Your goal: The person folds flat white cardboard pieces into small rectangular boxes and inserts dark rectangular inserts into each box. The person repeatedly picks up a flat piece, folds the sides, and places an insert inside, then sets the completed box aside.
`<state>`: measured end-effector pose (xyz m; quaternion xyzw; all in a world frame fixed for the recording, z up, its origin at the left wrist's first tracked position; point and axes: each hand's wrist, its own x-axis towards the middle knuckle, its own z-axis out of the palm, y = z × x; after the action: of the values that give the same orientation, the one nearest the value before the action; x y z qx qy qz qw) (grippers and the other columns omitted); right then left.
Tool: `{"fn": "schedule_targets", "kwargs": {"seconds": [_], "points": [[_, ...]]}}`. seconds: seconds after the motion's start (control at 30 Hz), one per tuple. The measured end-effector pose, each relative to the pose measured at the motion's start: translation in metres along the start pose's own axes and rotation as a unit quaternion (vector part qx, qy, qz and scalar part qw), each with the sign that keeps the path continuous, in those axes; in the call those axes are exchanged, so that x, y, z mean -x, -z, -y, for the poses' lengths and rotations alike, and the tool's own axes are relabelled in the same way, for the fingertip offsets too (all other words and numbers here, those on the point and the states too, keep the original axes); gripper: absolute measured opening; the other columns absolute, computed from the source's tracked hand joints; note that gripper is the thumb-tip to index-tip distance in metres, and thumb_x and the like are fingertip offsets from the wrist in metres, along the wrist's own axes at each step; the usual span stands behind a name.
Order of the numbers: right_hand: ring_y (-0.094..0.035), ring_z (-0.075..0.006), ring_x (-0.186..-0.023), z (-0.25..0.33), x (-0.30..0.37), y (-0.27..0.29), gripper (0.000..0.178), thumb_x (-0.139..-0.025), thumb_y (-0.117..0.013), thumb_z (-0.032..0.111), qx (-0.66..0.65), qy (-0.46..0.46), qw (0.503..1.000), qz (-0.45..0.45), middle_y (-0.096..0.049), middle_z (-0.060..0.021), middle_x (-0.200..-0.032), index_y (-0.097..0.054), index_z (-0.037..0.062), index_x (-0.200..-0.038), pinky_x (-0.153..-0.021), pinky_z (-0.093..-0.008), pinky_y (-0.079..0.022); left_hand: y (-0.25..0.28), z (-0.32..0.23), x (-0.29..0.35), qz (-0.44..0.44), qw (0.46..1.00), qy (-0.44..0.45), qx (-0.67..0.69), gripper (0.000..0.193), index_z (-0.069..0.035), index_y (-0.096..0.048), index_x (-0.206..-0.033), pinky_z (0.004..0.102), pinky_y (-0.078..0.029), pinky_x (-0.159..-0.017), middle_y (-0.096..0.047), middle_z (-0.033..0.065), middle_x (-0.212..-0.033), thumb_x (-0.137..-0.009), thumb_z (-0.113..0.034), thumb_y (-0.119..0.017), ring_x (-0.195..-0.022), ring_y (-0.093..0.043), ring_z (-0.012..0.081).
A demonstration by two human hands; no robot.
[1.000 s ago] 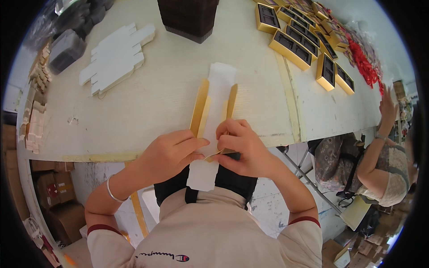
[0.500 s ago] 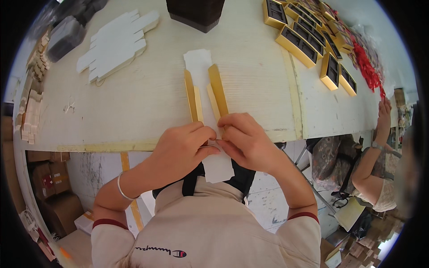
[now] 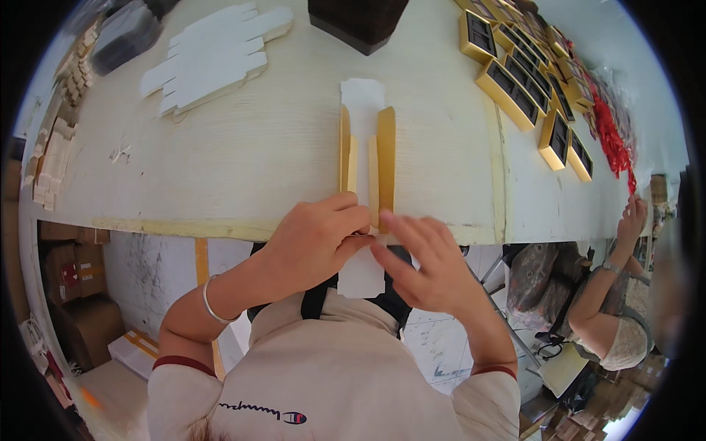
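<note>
In front of me lies a partly folded cardboard box blank [image 3: 363, 95], white inside, its gold long sides standing up. Its near end sticks out past the table's front edge toward my lap. My left hand [image 3: 323, 229] pinches the blank's left side near that edge, with fingertips meeting the thumb at a fold. Beside it, on the right side of the blank, my right hand [image 3: 426, 257] has its thumb and fingers apart, somewhat blurred, close to the gold wall.
A stack of flat white box blanks [image 3: 213, 59] lies at the far left. A dark bin [image 3: 358, 22] stands at the back. Gold boxes with black inserts [image 3: 511, 92] fill the right, near red ribbons [image 3: 609, 128]. Another person's arm [image 3: 599, 283] reaches in at the right.
My right hand has loosened its pinch and spread its fingers. My left hand keeps its grip. The view has shifted, so the blank and table contents appear farther right.
</note>
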<state>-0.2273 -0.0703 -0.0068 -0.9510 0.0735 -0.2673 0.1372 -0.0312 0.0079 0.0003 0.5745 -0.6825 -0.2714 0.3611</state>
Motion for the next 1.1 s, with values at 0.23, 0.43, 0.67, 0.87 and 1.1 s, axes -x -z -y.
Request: {"fn": "schedule_targets", "kwargs": {"seconds": [0.23, 0.43, 0.67, 0.87, 1.1], "points": [[-0.06, -0.0277, -0.086, -0.004, 0.006, -0.02, 0.032, -0.063, -0.07, -0.002, -0.042, -0.017, 0.991, -0.125, -0.067, -0.0112, -0.104, -0.063, 0.0024, -0.094, -0.071, -0.0358, -0.046, 0.004, -0.004, -0.002, 0.009, 0.992, 0.071, 0.099, 0.02, -0.001, -0.057, -0.091, 0.028, -0.044, -0.053, -0.057, 0.0069, -0.076, -0.084, -0.014, -0.072, -0.058, -0.052, 0.0148], [-0.056, -0.029, -0.076, -0.001, -0.01, -0.027, 0.032, -0.072, -0.07, -0.005, -0.25, -0.179, 0.937, -0.164, -0.062, -0.0101, -0.09, -0.059, 0.0028, -0.101, -0.067, -0.0368, -0.045, 0.017, 0.007, 0.0, 0.069, 0.964, 0.078, 0.243, 0.031, -0.003, -0.046, -0.113, 0.0215, -0.044, -0.053, -0.06, 0.0073, -0.09, -0.101, -0.031, -0.045, -0.06, -0.049, 0.0076], [-0.054, -0.0236, -0.073, 0.001, -0.009, -0.033, 0.037, -0.077, -0.072, -0.004, -0.243, -0.191, 0.941, -0.139, -0.063, -0.0132, -0.099, -0.058, 0.0034, -0.111, -0.061, -0.0323, -0.046, 0.001, 0.004, 0.001, -0.029, 0.978, 0.116, 0.169, 0.011, -0.004, -0.047, -0.109, 0.0272, -0.045, -0.06, -0.058, 0.0081, -0.105, -0.1, -0.005, -0.042, -0.066, -0.052, 0.0117], [-0.053, -0.0199, -0.074, 0.013, -0.008, -0.021, 0.037, -0.075, -0.076, -0.002, -0.078, -0.173, 0.976, -0.106, -0.04, -0.0228, -0.139, -0.064, -0.0004, -0.11, -0.062, -0.0308, -0.048, -0.006, 0.006, -0.004, -0.072, 0.995, 0.027, 0.065, 0.01, -0.003, -0.051, -0.105, 0.0308, -0.047, -0.069, -0.057, 0.0127, -0.107, -0.095, -0.001, -0.049, -0.078, -0.057, 0.0263], [-0.055, -0.023, -0.073, 0.004, -0.012, -0.019, 0.032, -0.078, -0.071, -0.005, -0.164, -0.2, 0.963, -0.071, -0.045, -0.0142, -0.107, -0.063, -0.0019, -0.109, -0.062, -0.0327, -0.049, 0.002, -0.004, -0.001, -0.016, 0.999, -0.001, 0.052, 0.021, -0.004, -0.049, -0.108, 0.0382, -0.05, -0.062, -0.054, 0.0141, -0.112, -0.093, -0.014, -0.059, -0.075, -0.061, 0.0339]]}}
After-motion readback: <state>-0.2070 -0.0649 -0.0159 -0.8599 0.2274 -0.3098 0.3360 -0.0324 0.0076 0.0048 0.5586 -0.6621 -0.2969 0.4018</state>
